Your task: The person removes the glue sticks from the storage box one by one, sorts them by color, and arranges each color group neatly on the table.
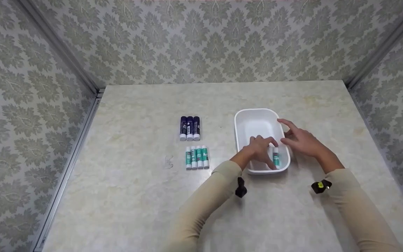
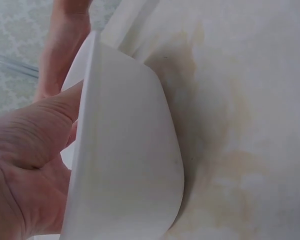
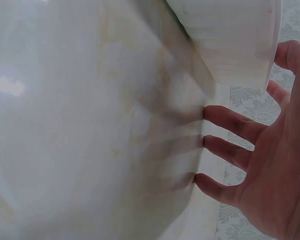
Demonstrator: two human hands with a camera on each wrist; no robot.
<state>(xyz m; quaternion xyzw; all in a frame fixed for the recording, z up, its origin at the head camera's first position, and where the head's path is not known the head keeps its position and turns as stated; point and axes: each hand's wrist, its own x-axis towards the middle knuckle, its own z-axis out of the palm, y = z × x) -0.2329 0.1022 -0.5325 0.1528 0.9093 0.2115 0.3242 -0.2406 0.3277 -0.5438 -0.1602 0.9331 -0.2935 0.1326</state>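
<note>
A white plastic bin point(image 1: 254, 127) stands right of centre on the table, and my left hand point(image 1: 257, 149) reaches down into it. On the bin's floor lies a green and white glue stick point(image 1: 276, 159), its length between my left thumb and forefinger, with the fingertips right at its two ends. The left wrist view hides that stick behind the bin's wall point(image 2: 125, 145). At the bin's right side my right hand point(image 1: 301, 140) touches the rim with thumb and forefinger. Its other fingers point(image 3: 230, 122) spread apart below the rim, near the table.
Left of the bin, several green and white glue sticks point(image 1: 197, 157) lie side by side. Behind them is a row of three dark blue glue sticks point(image 1: 190, 128) with white ends. A small clear piece point(image 1: 169, 162) lies farther left. Patterned walls point(image 1: 215, 45) border the table.
</note>
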